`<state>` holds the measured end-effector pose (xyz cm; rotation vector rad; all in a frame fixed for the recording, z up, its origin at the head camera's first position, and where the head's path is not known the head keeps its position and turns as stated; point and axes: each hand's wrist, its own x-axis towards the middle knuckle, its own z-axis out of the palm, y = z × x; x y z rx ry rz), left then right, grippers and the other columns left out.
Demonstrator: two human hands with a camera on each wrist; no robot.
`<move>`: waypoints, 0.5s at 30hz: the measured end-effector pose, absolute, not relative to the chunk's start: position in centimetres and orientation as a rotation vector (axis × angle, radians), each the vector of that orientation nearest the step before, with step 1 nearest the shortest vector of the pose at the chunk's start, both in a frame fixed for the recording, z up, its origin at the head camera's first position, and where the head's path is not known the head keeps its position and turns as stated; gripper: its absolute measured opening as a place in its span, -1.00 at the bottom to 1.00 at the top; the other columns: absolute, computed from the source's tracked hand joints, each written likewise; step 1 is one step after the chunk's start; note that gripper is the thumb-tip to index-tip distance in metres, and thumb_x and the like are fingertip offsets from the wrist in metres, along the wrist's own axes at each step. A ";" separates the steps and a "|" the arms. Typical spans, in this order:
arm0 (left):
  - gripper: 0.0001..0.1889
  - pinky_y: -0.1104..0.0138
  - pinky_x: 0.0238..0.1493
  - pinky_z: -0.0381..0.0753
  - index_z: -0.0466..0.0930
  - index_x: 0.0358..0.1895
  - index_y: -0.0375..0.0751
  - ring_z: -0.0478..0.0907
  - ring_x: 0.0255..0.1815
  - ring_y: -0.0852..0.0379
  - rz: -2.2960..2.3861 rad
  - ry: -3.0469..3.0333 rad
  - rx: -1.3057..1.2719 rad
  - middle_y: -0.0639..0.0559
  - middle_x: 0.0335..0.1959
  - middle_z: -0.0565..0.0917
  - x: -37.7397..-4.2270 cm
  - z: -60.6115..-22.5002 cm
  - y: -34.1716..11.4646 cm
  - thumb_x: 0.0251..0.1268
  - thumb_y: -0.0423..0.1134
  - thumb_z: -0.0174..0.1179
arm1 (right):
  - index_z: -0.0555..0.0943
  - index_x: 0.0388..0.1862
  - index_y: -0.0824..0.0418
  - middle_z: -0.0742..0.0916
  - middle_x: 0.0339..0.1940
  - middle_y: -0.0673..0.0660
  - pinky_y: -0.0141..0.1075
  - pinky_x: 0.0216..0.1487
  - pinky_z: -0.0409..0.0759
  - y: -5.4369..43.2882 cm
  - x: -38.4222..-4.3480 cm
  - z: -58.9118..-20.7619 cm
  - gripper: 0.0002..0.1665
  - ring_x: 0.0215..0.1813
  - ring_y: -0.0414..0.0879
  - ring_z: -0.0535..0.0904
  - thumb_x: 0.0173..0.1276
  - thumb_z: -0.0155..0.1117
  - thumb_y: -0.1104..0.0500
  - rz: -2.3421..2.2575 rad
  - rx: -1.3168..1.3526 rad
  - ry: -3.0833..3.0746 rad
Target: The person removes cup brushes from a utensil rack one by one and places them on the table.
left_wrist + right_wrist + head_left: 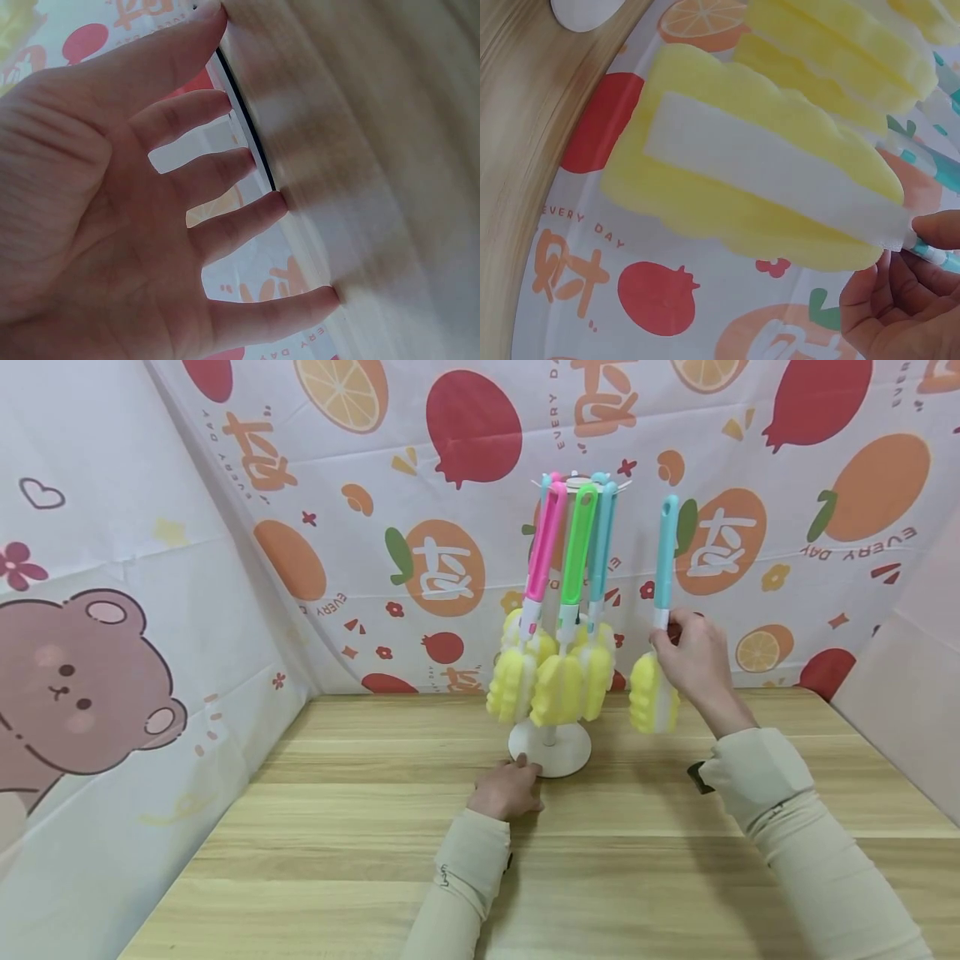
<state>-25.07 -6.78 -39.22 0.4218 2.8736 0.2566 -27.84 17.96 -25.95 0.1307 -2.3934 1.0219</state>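
Observation:
A sponge cup brush (665, 553) with a light-blue handle stands upright in the air, sponge end down. My right hand (693, 653) pinches it at the white neck just above the yellow sponge; the right wrist view shows the ribbed yellow-and-white sponge head (757, 172) large. To its left, a white rack (576, 752) carries several similar brushes, among them a pink-handled brush (546, 547) and a green-handled brush (579, 547). Low on the table, my left hand (507, 790) has its fingers spread, fingertips touching the near left edge of the rack's round base.
The rack stands on a wood-grain table (337, 835). Behind it hangs a white cloth (517, 518) printed with fruit, and a second cloth with a bear (82, 685) lines the left side. The hanging sponges crowd closely around the rack's pole.

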 end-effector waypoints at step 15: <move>-0.45 -0.28 0.08 0.52 0.55 0.34 -0.04 0.36 0.43 -0.15 0.267 2.866 0.413 -0.13 0.50 0.37 -25.2 -39.2 -6.8 0.31 -0.07 0.41 | 0.59 0.00 0.56 0.63 -0.28 0.41 -0.11 -0.25 0.37 18.6 -28.0 -26.2 -0.68 -0.24 0.22 0.47 0.51 0.15 0.27 0.935 0.155 -2.397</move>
